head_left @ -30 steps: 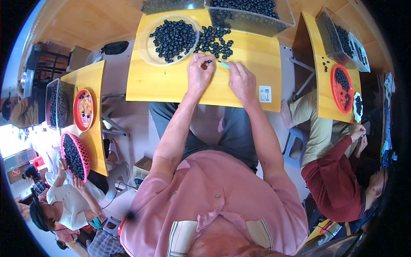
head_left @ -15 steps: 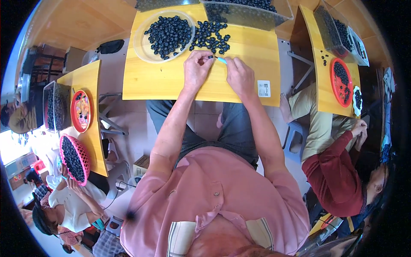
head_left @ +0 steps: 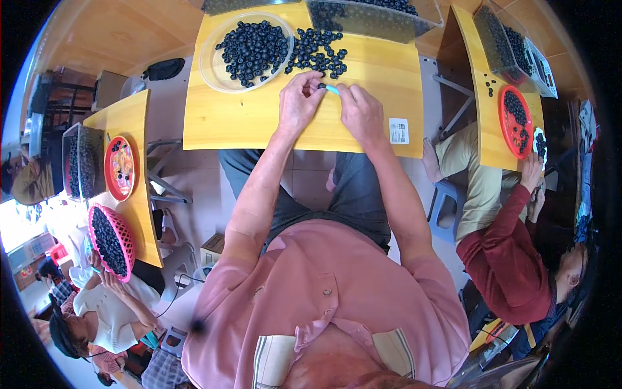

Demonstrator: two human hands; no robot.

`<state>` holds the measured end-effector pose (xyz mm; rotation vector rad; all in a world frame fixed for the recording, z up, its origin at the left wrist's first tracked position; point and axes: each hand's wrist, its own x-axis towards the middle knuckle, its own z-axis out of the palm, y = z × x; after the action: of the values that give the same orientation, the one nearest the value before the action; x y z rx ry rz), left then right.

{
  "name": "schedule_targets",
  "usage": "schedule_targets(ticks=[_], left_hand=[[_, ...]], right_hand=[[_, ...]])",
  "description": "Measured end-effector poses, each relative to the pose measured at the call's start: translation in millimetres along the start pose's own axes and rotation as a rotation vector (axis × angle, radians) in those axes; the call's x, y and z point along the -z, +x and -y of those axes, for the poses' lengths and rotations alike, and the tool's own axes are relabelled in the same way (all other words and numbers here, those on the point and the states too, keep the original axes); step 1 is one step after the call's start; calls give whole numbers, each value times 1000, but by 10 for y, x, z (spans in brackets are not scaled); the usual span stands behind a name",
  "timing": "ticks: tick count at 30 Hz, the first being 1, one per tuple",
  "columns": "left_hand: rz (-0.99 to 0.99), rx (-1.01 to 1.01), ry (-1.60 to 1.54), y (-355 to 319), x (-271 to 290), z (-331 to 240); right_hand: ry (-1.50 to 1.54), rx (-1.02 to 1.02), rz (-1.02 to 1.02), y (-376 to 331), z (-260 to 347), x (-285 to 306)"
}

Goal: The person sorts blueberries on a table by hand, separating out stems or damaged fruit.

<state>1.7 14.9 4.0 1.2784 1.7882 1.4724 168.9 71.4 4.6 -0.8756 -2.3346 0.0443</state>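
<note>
My left hand (head_left: 299, 104) and right hand (head_left: 360, 111) meet on the yellow table (head_left: 259, 123), fingers pinched closed on a small light-blue tool (head_left: 332, 90), just beside loose blueberries (head_left: 317, 55) and a clear plate (head_left: 214, 68).

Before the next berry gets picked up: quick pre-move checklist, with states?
1. Both hands over the wooden table: ok; left hand, right hand.
2. Small light blue tool between the fingertips: ok.
3. Loose dark berries close to the hands: ok.
4. Round plate has room: cannot tell, mostly covered.
5. Which hand grips the tool: cannot tell.
</note>
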Motion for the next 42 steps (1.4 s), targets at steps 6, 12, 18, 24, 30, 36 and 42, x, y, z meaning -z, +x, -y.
schedule_targets(ticks=[6, 12, 18, 24, 30, 36, 42], left_hand=[[-24, 28, -96, 14, -8, 44], [-19, 32, -77, 9, -10, 20], [-6, 58, -168, 7, -12, 58], [11, 45, -189, 19, -10, 71], [-36, 52, -334, -5, -5, 97], [-189, -143, -8, -15, 250, 17], [-474, -468, 507, 412, 656, -294]], right_hand=[[-12, 16, 3, 2, 10, 14], [-13, 29, -20, -5, 1, 9], [20, 8, -15, 4, 0, 3], [37, -20, 5, -7, -20, -10], [-32, -128, 26, 19, -32, -13], [-43, -127, 58, 16, -24, -9], [-24, -117, -11, 12, -38, -7]])
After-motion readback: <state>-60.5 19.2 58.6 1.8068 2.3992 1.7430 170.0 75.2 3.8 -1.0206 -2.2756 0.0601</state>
